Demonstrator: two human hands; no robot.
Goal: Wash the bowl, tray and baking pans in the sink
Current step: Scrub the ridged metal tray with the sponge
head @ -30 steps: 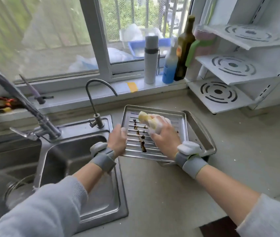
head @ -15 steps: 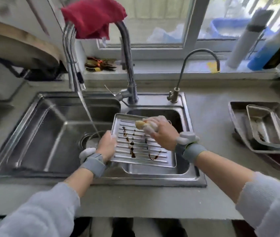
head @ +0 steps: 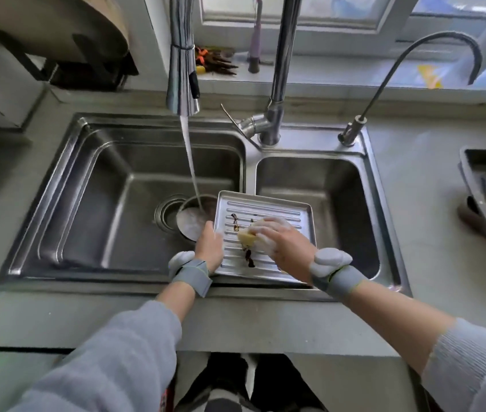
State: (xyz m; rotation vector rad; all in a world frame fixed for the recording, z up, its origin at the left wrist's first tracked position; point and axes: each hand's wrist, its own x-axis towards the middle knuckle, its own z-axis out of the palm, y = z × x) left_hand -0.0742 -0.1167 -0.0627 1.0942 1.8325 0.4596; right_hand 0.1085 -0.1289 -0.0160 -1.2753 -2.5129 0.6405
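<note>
Head view shows the left hand point(head: 209, 244) gripping the ridged tray point(head: 277, 215) by its left edge, steadying it over the sink point(head: 384, 209) divider so the right hand point(head: 287, 245), clutching a sponge point(head: 247, 235), can scrub the dark streaks point(head: 249, 258).

Soft daylight from the window point(head: 295, 13), steel glare, wide-angle edge bending, slight motion blur.
</note>
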